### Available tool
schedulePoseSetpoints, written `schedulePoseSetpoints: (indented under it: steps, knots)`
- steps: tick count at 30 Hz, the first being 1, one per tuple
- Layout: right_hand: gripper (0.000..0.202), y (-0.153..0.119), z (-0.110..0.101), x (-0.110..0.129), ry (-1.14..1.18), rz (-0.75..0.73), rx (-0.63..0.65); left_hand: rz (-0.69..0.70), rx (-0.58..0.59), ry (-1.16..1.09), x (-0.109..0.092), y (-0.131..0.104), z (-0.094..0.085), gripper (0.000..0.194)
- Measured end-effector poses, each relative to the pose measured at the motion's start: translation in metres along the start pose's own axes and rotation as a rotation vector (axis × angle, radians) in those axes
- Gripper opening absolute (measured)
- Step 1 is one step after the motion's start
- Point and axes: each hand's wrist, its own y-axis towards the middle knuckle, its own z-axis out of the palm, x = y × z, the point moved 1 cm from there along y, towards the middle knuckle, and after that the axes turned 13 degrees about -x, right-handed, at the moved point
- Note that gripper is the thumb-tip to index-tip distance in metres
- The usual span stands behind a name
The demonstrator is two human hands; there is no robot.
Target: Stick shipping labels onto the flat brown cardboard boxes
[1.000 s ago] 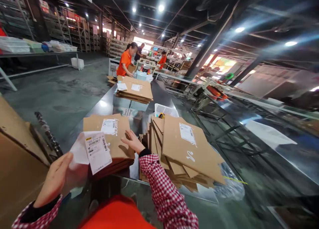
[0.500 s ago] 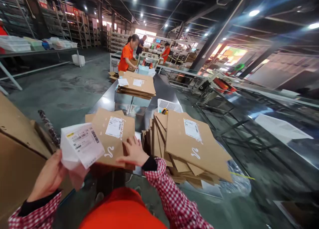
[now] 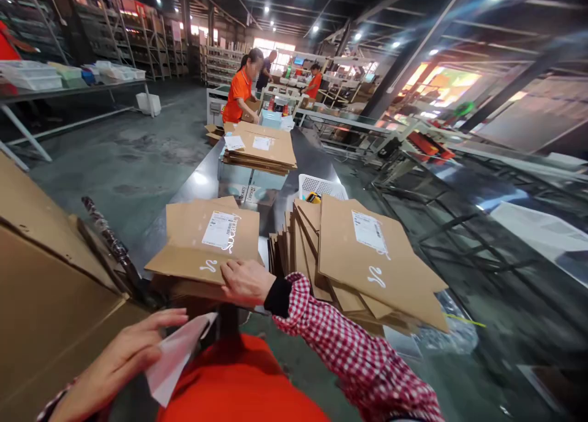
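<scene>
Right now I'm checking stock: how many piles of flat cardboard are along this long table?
3: the near-left pile, with the right hand at its corner; the near-right pile; the farther pile straight ahead. Others may be hidden behind.

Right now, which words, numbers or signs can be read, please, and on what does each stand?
No text reads with certainty.
Left cardboard pile: label blurred, white handwriting unclear.
Right cardboard pile: label blurred, white handwriting unclear.
Far cardboard pile: labels too small.
Lettering below it: too blurred.
</scene>
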Motion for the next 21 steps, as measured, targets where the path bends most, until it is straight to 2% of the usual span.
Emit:
schedulePoseSetpoints:
  steps: [2,3,6,8,10,13,15,16,18,21]
  knots:
    - [0.027,0.005,-0.009,0.005,-0.013,0.028,-0.019,0.108,0.178,0.060,-0.007,0.014,0.017,0.031]
    - [0.025,0.007,-0.015,0.006,-0.028,0.046,-0.055,0.153,0.228,0.083,-0.005,0.023,0.028,0.032]
    - [0.028,0.006,-0.042,0.006,-0.073,0.128,-0.238,0.230,0.167,0.235,0.019,0.052,0.063,0.032]
    - [0.034,-0.004,-0.071,-0.003,-0.090,0.203,-0.389,0.262,0.102,0.344,0.040,0.064,0.081,0.030]
    - [0.040,-0.026,-0.108,-0.019,-0.119,0.279,-0.558,0.304,0.066,0.374,0.053,0.068,0.089,0.031]
    - [0.041,-0.081,-0.160,-0.047,-0.277,0.375,-0.767,0.313,0.089,0.257,0.052,0.064,0.082,0.035]
    - [0.039,-0.128,-0.179,-0.066,-0.422,0.401,-0.825,0.254,0.117,0.131,0.039,0.058,0.067,0.036]
    - [0.039,-0.152,-0.182,-0.076,-0.479,0.407,-0.831,0.221,0.124,0.074,0.030,0.055,0.058,0.036]
    - [0.038,-0.198,-0.174,-0.095,-0.532,0.405,-0.813,0.160,0.111,-0.007,0.009,0.048,0.040,0.035]
    - [0.036,-0.239,-0.142,-0.107,-0.419,0.433,-0.705,0.078,0.070,-0.068,-0.019,0.041,0.024,0.034]
